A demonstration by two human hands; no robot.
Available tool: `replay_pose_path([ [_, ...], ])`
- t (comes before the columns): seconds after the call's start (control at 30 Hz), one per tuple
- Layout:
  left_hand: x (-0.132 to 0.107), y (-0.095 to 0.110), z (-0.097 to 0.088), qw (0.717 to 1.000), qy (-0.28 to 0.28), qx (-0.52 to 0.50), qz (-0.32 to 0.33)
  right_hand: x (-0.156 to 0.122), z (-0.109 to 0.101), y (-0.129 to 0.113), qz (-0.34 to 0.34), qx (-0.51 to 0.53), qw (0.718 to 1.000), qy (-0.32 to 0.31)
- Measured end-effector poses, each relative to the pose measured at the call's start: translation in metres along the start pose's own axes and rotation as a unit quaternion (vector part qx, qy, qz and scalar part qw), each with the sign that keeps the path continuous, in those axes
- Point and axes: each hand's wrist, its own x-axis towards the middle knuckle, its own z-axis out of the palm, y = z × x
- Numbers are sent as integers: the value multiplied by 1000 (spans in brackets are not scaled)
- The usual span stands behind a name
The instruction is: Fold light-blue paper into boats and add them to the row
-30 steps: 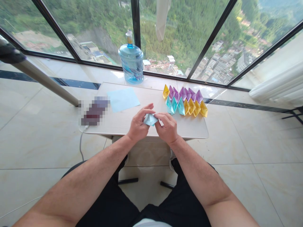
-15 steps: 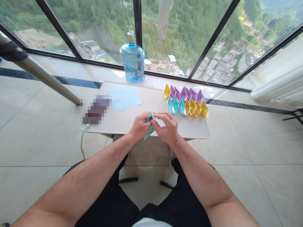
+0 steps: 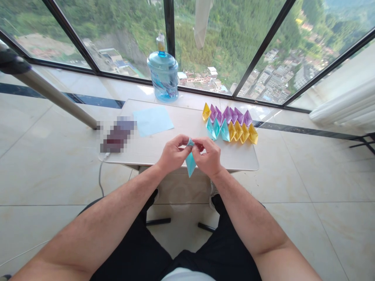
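Note:
A piece of folded light-blue paper (image 3: 190,164) is pinched between my two hands over the near edge of the table. My left hand (image 3: 173,153) grips its left side with thumb and fingers. On the other side, my right hand (image 3: 206,155) pinches it near the top. A pointed end of the paper hangs down between the hands, and its middle is partly hidden by my fingers. Beyond my right hand stand folded paper boats in two rows: purple boats (image 3: 226,115), light-blue boats (image 3: 216,129) and yellow boats (image 3: 245,134).
A flat light-blue sheet (image 3: 154,121) lies on the white table (image 3: 187,117), left of the boats. A pixelated object (image 3: 118,134) with a cable is at the table's left end. Behind stands a blue water jug (image 3: 163,76) by the window. A pole (image 3: 58,93) slants at left.
The folded paper has turned so its lower point hangs straight down between my hands. My right hand's fingers have closed in on its top.

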Motion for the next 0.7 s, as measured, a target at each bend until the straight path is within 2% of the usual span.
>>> replay_pose_path([
  [0.17,4,-2,-2,997,15,-78,-18,1,-1,0,37,9,999,-7],
  [0.43,5,0,-3,994,19,-104,-41,4,-2,-1,122,67,989,-41],
  [0.6,5,0,-3,994,13,-102,-45,7,-2,5,213,185,955,-85],
  [0.7,4,-1,-3,995,10,-88,-52,8,-3,9,246,227,936,-112],
])
